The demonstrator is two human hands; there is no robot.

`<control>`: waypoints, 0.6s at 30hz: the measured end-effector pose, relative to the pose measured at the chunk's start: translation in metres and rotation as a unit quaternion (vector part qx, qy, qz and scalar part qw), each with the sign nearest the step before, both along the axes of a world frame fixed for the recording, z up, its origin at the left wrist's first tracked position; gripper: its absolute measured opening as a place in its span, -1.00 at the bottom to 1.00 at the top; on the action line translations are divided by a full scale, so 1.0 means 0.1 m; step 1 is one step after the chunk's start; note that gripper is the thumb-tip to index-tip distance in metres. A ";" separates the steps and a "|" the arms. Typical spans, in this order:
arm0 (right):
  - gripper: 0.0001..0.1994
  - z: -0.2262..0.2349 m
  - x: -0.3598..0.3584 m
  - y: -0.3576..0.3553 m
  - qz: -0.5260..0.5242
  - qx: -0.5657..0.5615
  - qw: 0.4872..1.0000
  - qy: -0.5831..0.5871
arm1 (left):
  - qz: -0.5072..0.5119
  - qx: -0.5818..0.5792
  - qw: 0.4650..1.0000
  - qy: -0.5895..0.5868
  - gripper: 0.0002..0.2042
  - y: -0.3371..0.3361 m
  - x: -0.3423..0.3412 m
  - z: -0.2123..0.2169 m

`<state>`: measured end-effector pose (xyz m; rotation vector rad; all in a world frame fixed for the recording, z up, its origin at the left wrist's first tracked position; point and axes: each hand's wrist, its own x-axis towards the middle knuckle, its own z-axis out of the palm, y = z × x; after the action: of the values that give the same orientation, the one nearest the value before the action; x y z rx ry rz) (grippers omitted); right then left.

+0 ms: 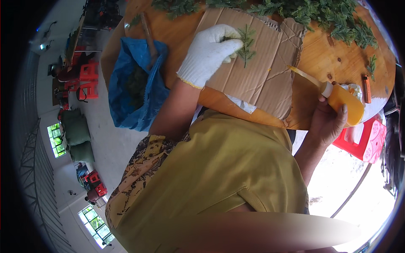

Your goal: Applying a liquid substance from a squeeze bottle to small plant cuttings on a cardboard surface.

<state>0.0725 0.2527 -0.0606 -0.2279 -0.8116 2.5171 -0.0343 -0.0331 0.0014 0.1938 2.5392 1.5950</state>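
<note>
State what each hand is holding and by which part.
The gloved left hand pinches a green leafy sprig near its upper end, against the cardboard sheet. The bare right hand grips the orange squeeze bottle around its body.

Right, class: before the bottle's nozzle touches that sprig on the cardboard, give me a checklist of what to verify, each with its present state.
1. Sprig lies on the cardboard: ok.
2. Gloved left hand pins the sprig's stem end: ok.
3. Right hand grips the orange squeeze bottle: ok.
4. Nozzle points toward the cardboard: ok.
5. Nozzle tip is at the sprig: not ok, it is apart, near the cardboard's right edge.
6. Nozzle is unclogged: cannot tell.
</note>
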 end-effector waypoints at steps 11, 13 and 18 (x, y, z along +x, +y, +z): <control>-0.44 0.59 0.02 -0.35 -0.076 0.264 0.958 0.083 | 0.027 0.369 0.905 -0.211 -0.84 0.23 0.33 -0.03; -0.46 0.65 -0.02 -0.38 -0.118 0.330 0.932 0.092 | 0.025 0.367 0.905 -0.213 -0.84 0.27 0.35 -0.03; -0.40 0.77 -0.05 -0.46 -0.130 0.447 0.881 0.083 | 0.040 0.370 0.898 -0.235 -0.84 0.31 0.41 -0.02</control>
<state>0.0671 0.2068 0.0160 0.1836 -1.6287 1.6571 0.0071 -0.0021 -0.0005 -0.2079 1.5200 2.2340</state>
